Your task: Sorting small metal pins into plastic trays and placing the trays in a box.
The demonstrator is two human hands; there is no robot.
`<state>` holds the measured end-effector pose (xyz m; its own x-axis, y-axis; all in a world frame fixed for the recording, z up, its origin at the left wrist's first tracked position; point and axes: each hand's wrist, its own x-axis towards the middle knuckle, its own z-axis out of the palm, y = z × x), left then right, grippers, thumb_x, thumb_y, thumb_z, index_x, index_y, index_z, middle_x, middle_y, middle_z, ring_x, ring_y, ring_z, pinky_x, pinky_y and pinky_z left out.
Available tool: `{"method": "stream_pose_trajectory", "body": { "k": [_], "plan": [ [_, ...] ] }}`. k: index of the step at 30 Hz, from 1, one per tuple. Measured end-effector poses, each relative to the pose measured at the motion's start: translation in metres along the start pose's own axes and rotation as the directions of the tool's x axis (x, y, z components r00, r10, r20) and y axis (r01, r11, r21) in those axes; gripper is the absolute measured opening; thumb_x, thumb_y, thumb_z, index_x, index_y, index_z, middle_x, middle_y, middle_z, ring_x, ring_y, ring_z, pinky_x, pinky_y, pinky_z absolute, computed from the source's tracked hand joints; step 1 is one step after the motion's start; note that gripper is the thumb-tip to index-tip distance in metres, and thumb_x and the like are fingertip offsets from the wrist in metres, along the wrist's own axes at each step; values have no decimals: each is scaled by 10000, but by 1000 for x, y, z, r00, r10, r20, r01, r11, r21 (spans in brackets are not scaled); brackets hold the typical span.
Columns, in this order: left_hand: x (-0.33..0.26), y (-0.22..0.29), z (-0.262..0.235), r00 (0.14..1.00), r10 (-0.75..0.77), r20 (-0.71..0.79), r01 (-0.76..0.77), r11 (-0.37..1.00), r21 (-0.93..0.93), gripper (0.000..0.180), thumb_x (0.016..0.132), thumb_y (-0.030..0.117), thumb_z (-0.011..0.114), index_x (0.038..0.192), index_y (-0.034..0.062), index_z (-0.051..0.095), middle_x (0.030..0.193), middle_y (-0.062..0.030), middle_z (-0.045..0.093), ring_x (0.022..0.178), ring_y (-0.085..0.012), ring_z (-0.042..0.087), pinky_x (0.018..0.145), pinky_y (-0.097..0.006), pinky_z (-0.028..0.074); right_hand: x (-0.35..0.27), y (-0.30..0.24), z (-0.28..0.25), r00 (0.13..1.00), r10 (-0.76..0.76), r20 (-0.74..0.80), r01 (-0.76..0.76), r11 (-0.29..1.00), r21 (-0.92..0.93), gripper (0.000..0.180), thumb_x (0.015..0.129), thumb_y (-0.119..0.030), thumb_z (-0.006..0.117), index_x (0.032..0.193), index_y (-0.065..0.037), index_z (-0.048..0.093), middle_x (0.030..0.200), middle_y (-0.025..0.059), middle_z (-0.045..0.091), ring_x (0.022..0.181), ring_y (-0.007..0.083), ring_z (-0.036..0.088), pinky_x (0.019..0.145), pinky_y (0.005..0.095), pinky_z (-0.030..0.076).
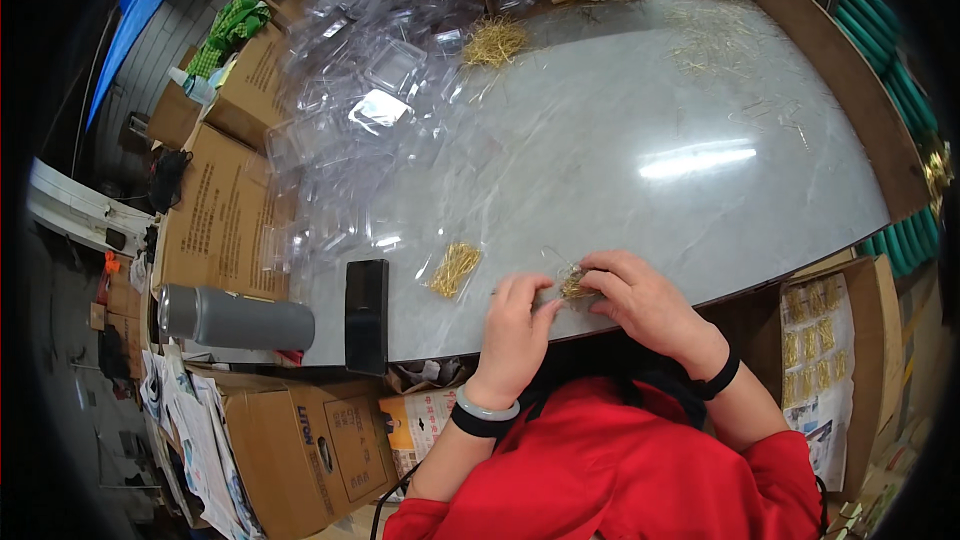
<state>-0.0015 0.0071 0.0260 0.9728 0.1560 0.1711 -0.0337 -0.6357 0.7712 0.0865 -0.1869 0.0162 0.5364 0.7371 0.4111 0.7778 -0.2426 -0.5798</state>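
A small bundle of gold pins (575, 285) is held at the near edge of the grey marble-look table (640, 100), between both hands. The left hand (517, 325) is curled, its fingertips pressed against the bundle's left side; the right hand (640, 302) is cupped over it, thumb and forefinger pinched on what looks like a thin clear sleeve around the pins. How firmly the bundle is gripped cannot be told, since it is mostly hidden by the fingers.

Just left of the bundle a second bagged pack of gold pins (454, 268) is laid flat. Further left of it a black phone (366, 313) is seen overhanging the table's edge, then a grey flask (238, 320) lying on its side on cartons. Well beyond the bundle, toward the far left, a heap of clear plastic trays (370, 90) is piled, with a loose pile of gold pins (494, 40) beside it.

Risks, judged: pins could be spilled off the near edge if the pinch is loosened, the bundle being worked right at the rim. Fingertips could be pricked by the pin ends. The phone could be knocked to the floor by a left elbow swing.
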Motion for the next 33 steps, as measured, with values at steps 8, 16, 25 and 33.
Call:
{"method": "stream_pose_trajectory", "body": {
  "k": [8, 16, 25, 33],
  "plan": [
    [14, -15, 15, 965, 219, 142, -253, 920, 300, 538, 978, 41, 528, 1479, -64, 361, 1480, -278, 437, 1428, -431, 365, 1200, -509, 245, -3, -2, 2, 998, 56, -8, -55, 998, 21, 417, 827, -81, 741, 1199, -28, 561, 1287, 153, 573, 1162, 349, 585, 955, 412, 515],
    [-10, -2, 28, 959, 225, 173, -239, 969, 61, 643, 974, 9, 501, 1541, -65, 205, 1493, -308, 387, 1390, -486, 364, 1197, -545, 236, -1, -3, -1, 997, 71, 16, -72, 997, 31, 563, 837, -63, 727, 1344, -1, 490, 1366, 188, 532, 1189, 366, 578, 987, 414, 512],
    [2, -4, 23, 943, 229, 240, -240, 971, 16, 765, 908, -58, 571, 1553, -63, 161, 1575, -304, 247, 1463, -474, 261, 1204, -524, 244, 2, 0, -10, 981, 115, 153, -144, 971, 191, 441, 852, -37, 708, 1261, -21, 543, 1314, 187, 536, 1204, 368, 556, 993, 413, 497],
    [7, 1, 31, 891, 335, 306, -415, 874, 252, 651, 924, 11, 597, 1503, -63, 310, 1528, -266, 360, 1431, -455, 335, 1171, -529, 312, -39, -23, 9, 855, 457, -246, -320, 837, 445, 405, 887, 35, 558, 1284, -29, 509, 1423, 207, 416, 1356, 368, 407, 1124, 403, 351]
  ]
}}
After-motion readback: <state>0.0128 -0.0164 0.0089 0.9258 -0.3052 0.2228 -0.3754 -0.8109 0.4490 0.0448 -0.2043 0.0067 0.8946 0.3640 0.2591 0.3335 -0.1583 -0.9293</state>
